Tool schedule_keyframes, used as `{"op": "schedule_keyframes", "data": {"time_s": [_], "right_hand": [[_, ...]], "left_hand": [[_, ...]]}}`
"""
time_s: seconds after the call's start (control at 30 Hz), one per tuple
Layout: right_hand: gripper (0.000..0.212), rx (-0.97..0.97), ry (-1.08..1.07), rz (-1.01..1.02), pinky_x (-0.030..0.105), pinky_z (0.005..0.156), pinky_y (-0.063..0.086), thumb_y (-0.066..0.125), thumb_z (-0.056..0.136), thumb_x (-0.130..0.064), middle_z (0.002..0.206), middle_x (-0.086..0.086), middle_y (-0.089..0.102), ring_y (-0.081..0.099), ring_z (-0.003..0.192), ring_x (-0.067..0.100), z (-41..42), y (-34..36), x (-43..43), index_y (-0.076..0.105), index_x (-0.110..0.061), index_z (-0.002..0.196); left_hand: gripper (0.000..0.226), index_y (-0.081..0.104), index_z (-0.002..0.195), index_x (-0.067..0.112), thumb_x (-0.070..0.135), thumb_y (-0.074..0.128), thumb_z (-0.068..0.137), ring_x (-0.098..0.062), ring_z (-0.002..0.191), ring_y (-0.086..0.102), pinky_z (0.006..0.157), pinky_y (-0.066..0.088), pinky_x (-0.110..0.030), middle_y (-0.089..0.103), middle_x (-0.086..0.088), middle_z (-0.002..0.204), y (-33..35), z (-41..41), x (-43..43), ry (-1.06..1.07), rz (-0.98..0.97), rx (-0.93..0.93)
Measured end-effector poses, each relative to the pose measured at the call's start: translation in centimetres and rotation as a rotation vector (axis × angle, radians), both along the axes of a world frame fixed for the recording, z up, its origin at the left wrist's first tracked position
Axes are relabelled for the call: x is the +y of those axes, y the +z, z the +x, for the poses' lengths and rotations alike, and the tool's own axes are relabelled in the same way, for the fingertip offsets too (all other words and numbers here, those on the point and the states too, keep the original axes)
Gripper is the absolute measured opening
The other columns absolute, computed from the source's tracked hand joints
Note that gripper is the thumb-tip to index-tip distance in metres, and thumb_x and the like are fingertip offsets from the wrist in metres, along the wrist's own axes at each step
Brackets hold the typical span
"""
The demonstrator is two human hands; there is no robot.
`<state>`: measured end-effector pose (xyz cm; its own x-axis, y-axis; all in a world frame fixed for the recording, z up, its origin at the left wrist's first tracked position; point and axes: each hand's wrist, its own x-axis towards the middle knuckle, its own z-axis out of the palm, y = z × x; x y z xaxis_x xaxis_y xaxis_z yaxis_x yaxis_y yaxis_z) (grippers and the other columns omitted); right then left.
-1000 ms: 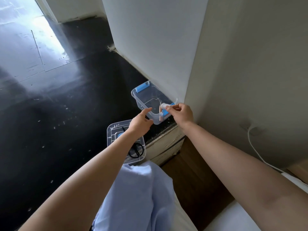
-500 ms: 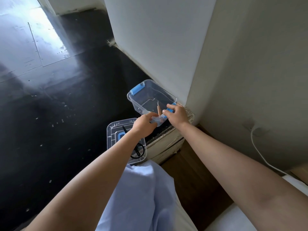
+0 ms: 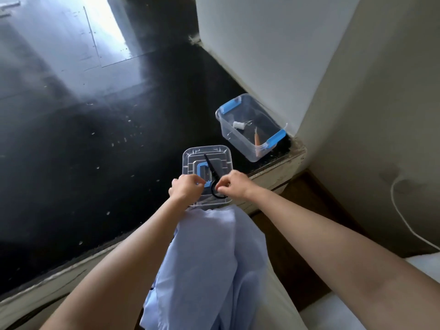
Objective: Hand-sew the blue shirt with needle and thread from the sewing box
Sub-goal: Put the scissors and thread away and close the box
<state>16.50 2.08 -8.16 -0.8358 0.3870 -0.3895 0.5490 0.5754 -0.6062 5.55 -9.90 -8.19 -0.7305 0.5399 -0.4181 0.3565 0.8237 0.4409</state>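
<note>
Though unable to tell what, pinched with left hand (image 3: 188, 188) and right hand (image 3: 234, 184) just above lid (image 3: 215, 155); demanded steady, unhurried threading.

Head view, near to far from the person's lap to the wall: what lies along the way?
Nearest, the blue shirt → clear lid with black scissors on it → sewing box holding a white spool → white wall. The left hand and right hand overlap the lid's near end, so they are left out.
</note>
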Motion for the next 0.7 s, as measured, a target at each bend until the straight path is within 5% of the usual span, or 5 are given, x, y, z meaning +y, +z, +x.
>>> {"op": "schedule_keyframes", "data": {"time_s": [0.1, 0.23, 0.37, 0.53, 0.7], "right_hand": [[0.037, -0.192, 0.093, 0.205, 0.041, 0.109, 0.034, 0.052, 0.097, -0.037, 0.136, 0.011, 0.042, 0.034, 0.130, 0.029, -0.8, -1.2, -1.8, 0.062, -0.021, 0.128], [0.038, -0.192, 0.076, 0.346, 0.039, 0.103, 0.037, 0.052, 0.097, -0.035, 0.135, 0.010, 0.044, 0.036, 0.126, 0.029, -1.2, -1.6, -2.1, 0.062, -0.012, 0.125], [0.029, 0.178, -0.151, 0.262, 0.034, 0.092, 0.052, 0.073, 0.085, -0.016, 0.116, 0.008, 0.062, 0.059, 0.110, 0.023, -0.5, -0.6, -0.7, 0.069, -0.009, 0.113], [0.026, 0.591, -0.425, 0.101, 0.022, 0.086, 0.053, 0.069, 0.089, -0.011, 0.109, 0.013, 0.065, 0.063, 0.101, 0.019, 0.2, 3.1, 1.8, 0.068, 0.002, 0.110], [0.029, 0.564, -0.599, 0.180, 0.019, 0.092, 0.047, 0.057, 0.096, -0.008, 0.125, 0.016, 0.056, 0.058, 0.113, 0.022, 0.8, 4.1, 6.0, 0.063, 0.003, 0.122]], "left_hand": [[0.029, 0.073, 0.109, 0.029, 0.021, 0.051, 0.092, -0.029, 0.114, 0.053, 0.093, 0.052, -0.042, 0.063, -0.007, 0.122, -1.2, -0.3, -1.2, -0.026, 0.014, -0.035], [0.028, 0.075, 0.101, 0.031, 0.020, 0.053, 0.088, -0.029, 0.109, 0.057, 0.092, 0.052, -0.042, 0.063, -0.006, 0.119, -1.2, -0.5, -1.2, -0.049, 0.003, -0.035], [0.028, 0.070, 0.115, 0.032, 0.027, 0.056, 0.091, -0.030, 0.120, 0.047, 0.103, 0.043, -0.040, 0.050, -0.010, 0.127, -0.8, -0.4, -0.7, -0.099, -0.074, -0.029], [0.033, 0.063, 0.123, 0.034, 0.035, 0.061, 0.090, -0.032, 0.122, 0.037, 0.101, 0.037, -0.036, 0.041, -0.011, 0.128, -0.2, 0.9, 0.7, -0.173, -0.152, -0.009], [0.031, 0.065, 0.117, 0.034, 0.034, 0.067, 0.087, -0.031, 0.121, 0.035, 0.098, 0.037, -0.037, 0.041, -0.012, 0.124, 0.0, 2.2, 3.2, -0.222, -0.132, 0.003]]}}
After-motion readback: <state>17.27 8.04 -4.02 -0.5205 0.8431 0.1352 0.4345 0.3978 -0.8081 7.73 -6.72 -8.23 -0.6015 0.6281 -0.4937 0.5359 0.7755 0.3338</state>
